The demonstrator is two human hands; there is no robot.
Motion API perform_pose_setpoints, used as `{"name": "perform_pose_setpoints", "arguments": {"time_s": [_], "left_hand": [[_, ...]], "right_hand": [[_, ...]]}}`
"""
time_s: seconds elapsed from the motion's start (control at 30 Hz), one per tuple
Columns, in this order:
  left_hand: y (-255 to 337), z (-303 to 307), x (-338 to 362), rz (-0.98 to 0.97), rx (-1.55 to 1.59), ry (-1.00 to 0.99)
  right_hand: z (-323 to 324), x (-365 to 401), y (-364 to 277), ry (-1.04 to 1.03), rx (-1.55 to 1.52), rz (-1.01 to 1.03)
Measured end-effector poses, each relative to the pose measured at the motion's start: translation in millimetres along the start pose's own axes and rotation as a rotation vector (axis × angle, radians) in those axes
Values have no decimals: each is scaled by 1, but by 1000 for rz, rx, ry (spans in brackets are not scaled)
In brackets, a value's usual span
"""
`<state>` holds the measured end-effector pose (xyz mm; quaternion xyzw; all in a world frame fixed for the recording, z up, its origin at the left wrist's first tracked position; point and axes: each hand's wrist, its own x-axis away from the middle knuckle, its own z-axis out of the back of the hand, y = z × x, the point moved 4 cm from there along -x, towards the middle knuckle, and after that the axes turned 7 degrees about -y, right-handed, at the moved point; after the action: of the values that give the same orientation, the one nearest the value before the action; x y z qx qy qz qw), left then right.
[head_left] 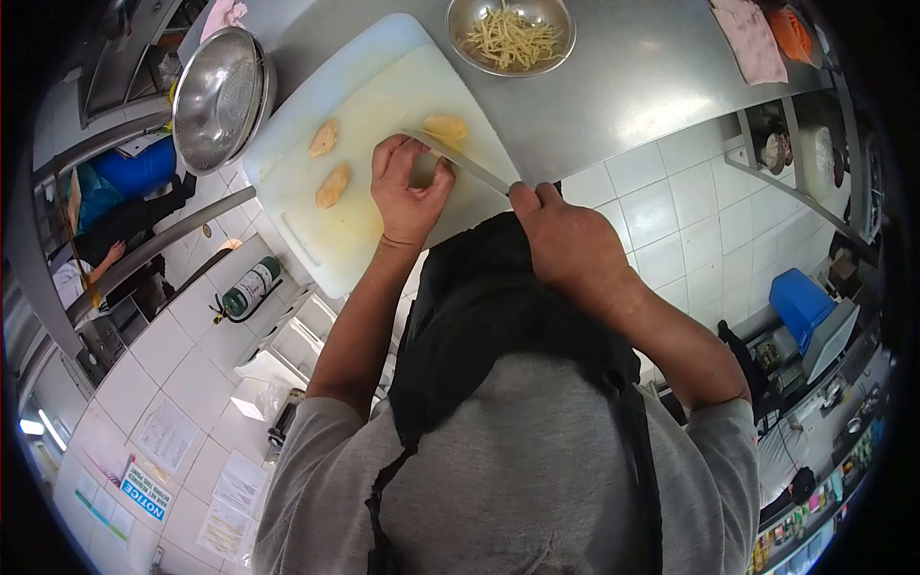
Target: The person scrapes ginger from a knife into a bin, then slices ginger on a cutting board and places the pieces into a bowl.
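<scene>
In my right hand [565, 235] is the handle of a kitchen knife [470, 171], its blade slanting up and left across the cutting board [383, 225]. My left hand [412, 187] is curled on the board, fingertips close against the blade near its tip. What those fingers hold, if anything, is hidden. Yellow slices of what looks like peeled ginger [447, 128] lie just beyond the blade. Two more peeled pieces, an upper one [324, 138] and a lower one [333, 185], rest on the board to the left of my left hand.
A metal bowl [462, 59] of thin pale-yellow strips stands on the steel counter [613, 86] beyond the board. Stacked perforated colanders [213, 101] are at the left. A pink cloth [750, 40] lies at the counter's right end. Another person [120, 230] is at far left.
</scene>
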<state>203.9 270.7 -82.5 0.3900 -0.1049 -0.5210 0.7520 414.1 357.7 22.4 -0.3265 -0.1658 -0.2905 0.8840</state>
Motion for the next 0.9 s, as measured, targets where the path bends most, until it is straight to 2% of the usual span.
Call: {"name": "perform_pose_setpoints", "arguments": {"time_s": [0.3,0.37,0.5,0.6,0.7,0.77,0.8,0.87,0.9], "left_hand": [[0,-1,4,-52,-16,-34],[-2,-1,4,34,33,-6],[-6,-1,5,11,13,-73],[4,6,-1,11,-17,24],[32,35,-33,-94,-87,57],[40,36,-55,-146,-334,-401],[39,39,-61,-147,-340,-398],[35,33,-70,-136,-405,-588],[35,33,-72,-132,-400,-606]], "right_hand": [[-27,-29,6,78,26,49],[-29,-27,3,135,110,39],[-33,-26,-3,140,107,9],[-31,-25,-3,124,89,-4],[-33,-24,-2,136,98,7],[-33,-25,-3,135,84,10],[-33,-26,-3,139,82,15],[-34,-25,-2,135,89,10],[-34,-25,-2,113,119,4]]}}
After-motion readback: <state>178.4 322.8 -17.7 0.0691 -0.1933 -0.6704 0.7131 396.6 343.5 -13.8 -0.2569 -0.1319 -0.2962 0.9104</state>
